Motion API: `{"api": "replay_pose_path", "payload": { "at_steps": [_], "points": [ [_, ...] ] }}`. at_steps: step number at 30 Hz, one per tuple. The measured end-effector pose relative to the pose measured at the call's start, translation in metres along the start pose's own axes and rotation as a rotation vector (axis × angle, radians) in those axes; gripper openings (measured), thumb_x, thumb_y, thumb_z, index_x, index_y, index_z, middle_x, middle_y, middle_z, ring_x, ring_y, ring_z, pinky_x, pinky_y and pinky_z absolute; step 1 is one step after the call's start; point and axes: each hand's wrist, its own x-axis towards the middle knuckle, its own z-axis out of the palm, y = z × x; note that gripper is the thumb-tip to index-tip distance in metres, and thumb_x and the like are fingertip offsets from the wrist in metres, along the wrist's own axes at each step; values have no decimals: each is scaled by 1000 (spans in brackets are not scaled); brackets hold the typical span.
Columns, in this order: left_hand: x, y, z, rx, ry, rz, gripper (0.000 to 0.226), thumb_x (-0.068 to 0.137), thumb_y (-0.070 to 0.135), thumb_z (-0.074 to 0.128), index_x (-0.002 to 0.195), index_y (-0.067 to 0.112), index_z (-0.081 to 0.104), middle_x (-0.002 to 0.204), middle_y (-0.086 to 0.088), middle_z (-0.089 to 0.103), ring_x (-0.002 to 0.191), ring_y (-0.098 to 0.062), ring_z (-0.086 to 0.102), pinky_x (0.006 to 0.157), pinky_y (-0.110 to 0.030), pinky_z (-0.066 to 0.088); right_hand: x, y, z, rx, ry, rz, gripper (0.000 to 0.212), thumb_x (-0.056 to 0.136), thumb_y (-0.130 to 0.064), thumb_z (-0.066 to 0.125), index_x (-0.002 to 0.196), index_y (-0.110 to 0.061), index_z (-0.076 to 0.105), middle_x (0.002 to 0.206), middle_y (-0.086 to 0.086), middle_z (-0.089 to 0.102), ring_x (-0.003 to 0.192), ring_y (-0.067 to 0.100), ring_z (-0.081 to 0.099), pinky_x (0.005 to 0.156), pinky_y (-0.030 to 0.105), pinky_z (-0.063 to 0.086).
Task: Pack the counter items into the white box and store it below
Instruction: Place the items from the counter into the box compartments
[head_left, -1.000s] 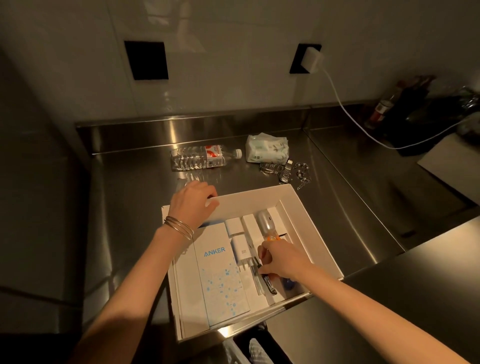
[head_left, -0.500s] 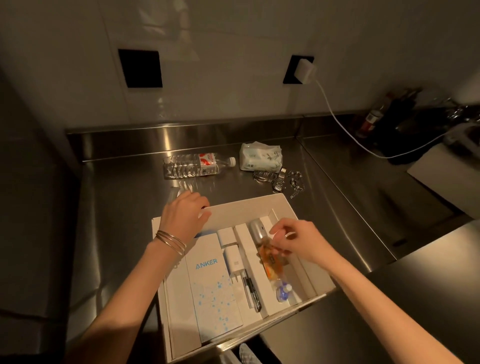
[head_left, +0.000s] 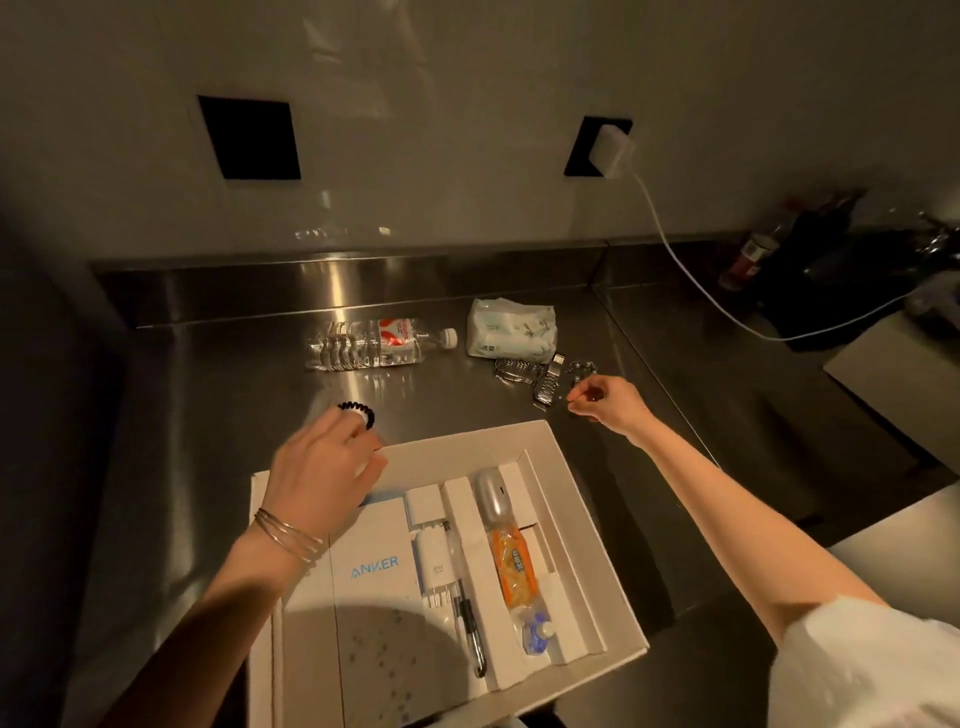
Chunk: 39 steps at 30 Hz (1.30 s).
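Observation:
The open white box (head_left: 582, 499) lies on the steel counter (head_left: 208, 415), near its front edge. It holds an Anker carton (head_left: 374, 564), white chargers (head_left: 434, 558), a pen (head_left: 470, 629), a silver device (head_left: 491, 496) and an orange packet (head_left: 514, 566). My left hand (head_left: 322, 467) holds the box's back left rim, thumb inside. A black coil hair tie (head_left: 359, 412) lies at its fingertips. My right hand (head_left: 605, 402) reaches past the box, fingers loosely curled beside the metal watches (head_left: 540, 376) and a bead bracelet (head_left: 582, 368); it plainly holds nothing.
A water bottle (head_left: 379, 343) lies on its side at the back beside a tissue pack (head_left: 511, 330). A white charger (head_left: 613, 150) is plugged into the wall, its cable running right toward dark bottles and clutter (head_left: 810, 260).
My right hand let go of the orange packet inside the box and moved out toward the watches at the back right. The hair tie now shows at my left fingertips.

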Motion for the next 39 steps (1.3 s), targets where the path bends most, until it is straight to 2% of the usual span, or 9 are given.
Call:
{"api": "replay_pose_path", "payload": {
  "at_steps": [3, 6, 13, 16, 21, 28, 30, 35, 39],
  "points": [
    [-2, -2, 3, 12, 22, -3, 29, 79, 30, 44, 68, 16, 66, 70, -1, 60, 75, -14, 41, 51, -27, 46, 29, 12, 2, -128, -18, -15, 9, 82, -4, 65, 87, -10, 69, 87, 3, 63, 85, 15, 57, 75, 22, 45],
    [-1, -4, 5, 28, 1, 5, 27, 80, 32, 46, 68, 17, 65, 70, 0, 59, 74, -14, 41, 52, -27, 46, 48, -1, 14, -173, -73, -116, 10, 84, -4, 64, 90, -5, 71, 92, 9, 69, 84, 14, 58, 82, 27, 47],
    [0, -1, -1, 72, -70, -33, 25, 81, 37, 45, 72, 21, 61, 72, 1, 56, 73, -12, 37, 55, -22, 36, 56, -108, 88, -380, -473, -751, 17, 85, -11, 64, 100, -9, 70, 104, 7, 68, 91, 15, 62, 79, 20, 45],
    [-1, 5, -3, 71, -72, -75, 26, 82, 38, 45, 71, 21, 62, 70, 1, 55, 72, -11, 34, 58, -22, 33, 62, -145, 132, -540, -582, -910, 24, 84, -9, 63, 108, -12, 68, 111, 8, 66, 98, 21, 61, 80, 23, 43],
    [-2, 4, 0, 36, -11, -73, 23, 84, 29, 55, 68, 15, 64, 67, -4, 53, 68, -17, 43, 57, -29, 36, 78, -154, 174, -785, -557, -951, 35, 82, -20, 68, 116, -14, 62, 129, 8, 51, 107, 29, 56, 89, 38, 46],
    [-5, 3, 4, 51, 43, -20, 17, 84, 23, 63, 70, 13, 66, 66, -5, 55, 64, -20, 47, 56, -30, 41, 82, -132, 160, -993, -461, -804, 30, 84, -33, 65, 105, -11, 63, 116, 7, 55, 104, 30, 59, 77, 35, 48],
    [-4, 3, 2, 23, -11, -50, 18, 84, 28, 58, 73, 16, 66, 68, -2, 55, 69, -16, 43, 61, -26, 36, 79, -123, 143, -898, -455, -711, 26, 84, -30, 65, 101, -11, 64, 110, 7, 61, 102, 28, 60, 77, 34, 49],
    [-4, 1, 2, 19, -92, -67, 28, 86, 33, 45, 73, 19, 66, 69, 0, 56, 67, -18, 48, 54, -27, 39, 32, -110, 66, -137, -240, -466, 15, 88, -17, 61, 98, -6, 65, 89, 9, 65, 83, 20, 62, 71, 23, 48],
    [-3, 4, -4, 21, -85, -80, 30, 82, 32, 45, 69, 18, 68, 66, 1, 58, 63, -18, 52, 53, -22, 37, -49, -108, 0, 329, -350, -396, 7, 87, -9, 59, 92, -10, 65, 79, 5, 68, 68, 6, 66, 66, 12, 53]
  ]
}}
